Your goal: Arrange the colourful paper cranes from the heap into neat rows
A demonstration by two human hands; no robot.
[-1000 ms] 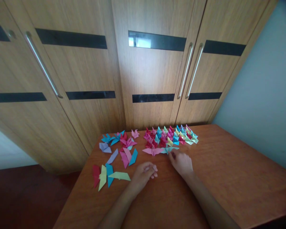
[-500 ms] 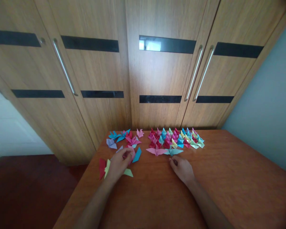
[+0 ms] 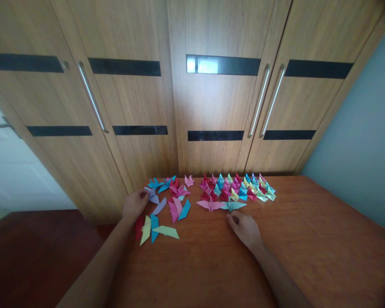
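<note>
At the left of the table, my left hand [image 3: 135, 205] has its thumb and fingers closed at the edge of a lavender paper crane [image 3: 152, 196]. My right hand [image 3: 246, 229] rests on the table with its fingers curled and nothing visible in them. Just beyond its fingertips lies a light teal paper crane [image 3: 232, 205] with spread wings. A pink paper crane [image 3: 211, 205] stands beside that one, wing to wing. Behind these two, several colourful cranes [image 3: 235, 186] stand packed in rows.
Loose folded cranes lie on the left: a pale green one [image 3: 167, 231], a yellow one [image 3: 145, 231], blue ones [image 3: 154, 229] and pink ones [image 3: 175, 209]. A small pink crane [image 3: 189, 180] sits at the back. Wooden wardrobe doors [image 3: 141, 98] rise behind the table [image 3: 195, 269].
My left hand has moved left and away from the pink folded cranes to the lavender crane, uncovering the loose pieces beneath it. My right hand has stayed in place.
</note>
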